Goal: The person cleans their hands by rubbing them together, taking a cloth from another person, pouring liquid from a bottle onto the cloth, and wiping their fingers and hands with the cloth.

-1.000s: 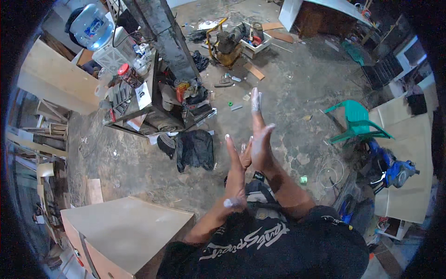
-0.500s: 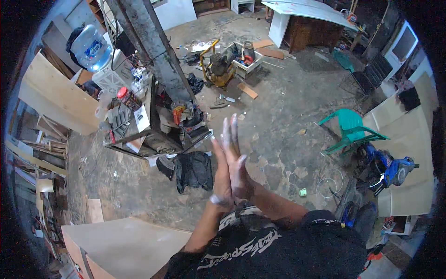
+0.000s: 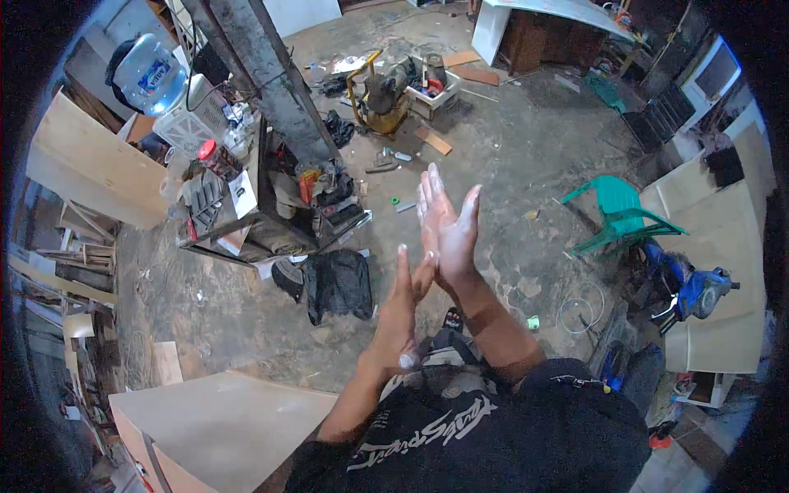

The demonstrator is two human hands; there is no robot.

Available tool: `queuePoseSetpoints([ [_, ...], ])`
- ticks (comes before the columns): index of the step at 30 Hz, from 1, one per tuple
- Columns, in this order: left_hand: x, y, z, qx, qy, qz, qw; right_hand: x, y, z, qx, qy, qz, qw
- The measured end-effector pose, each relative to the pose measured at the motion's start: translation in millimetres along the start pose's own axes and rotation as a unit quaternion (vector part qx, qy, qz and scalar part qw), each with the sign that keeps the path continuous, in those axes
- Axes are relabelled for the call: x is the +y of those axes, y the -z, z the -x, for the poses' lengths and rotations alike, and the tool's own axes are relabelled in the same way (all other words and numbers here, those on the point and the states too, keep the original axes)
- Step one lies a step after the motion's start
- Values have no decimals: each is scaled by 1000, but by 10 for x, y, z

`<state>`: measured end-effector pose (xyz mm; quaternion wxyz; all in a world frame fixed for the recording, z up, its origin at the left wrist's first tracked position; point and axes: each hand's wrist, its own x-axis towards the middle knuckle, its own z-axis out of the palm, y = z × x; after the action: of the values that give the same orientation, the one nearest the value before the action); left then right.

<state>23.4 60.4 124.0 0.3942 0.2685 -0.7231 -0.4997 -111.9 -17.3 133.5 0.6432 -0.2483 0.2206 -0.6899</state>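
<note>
- Box [image 3: 222, 423]: lower left, by the left forearm [image 3: 357, 398]; probably stiff and heavy, best gripped by opposite edges; base cut off.
- Left hand [image 3: 398, 316]: fingers apart, holding nothing; some partly hidden.
- Right hand [image 3: 454, 238]: whitish palm, fingers extended, thumb apart, empty; whether it touches the left hand is unclear.

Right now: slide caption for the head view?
Bare left hand and white-smeared right hand, close together above a stained grey floor, green plastic chair at right.
</note>
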Motion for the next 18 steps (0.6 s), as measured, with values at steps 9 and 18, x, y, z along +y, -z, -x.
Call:
queuePoseSetpoints([
  [9,477,297,-472,132,-31,250,959,520,-445,882,-110,183,345,914],
  [18,600,191,-401,224,47,277,933,-63,-744,730,0,137,357,924],
])
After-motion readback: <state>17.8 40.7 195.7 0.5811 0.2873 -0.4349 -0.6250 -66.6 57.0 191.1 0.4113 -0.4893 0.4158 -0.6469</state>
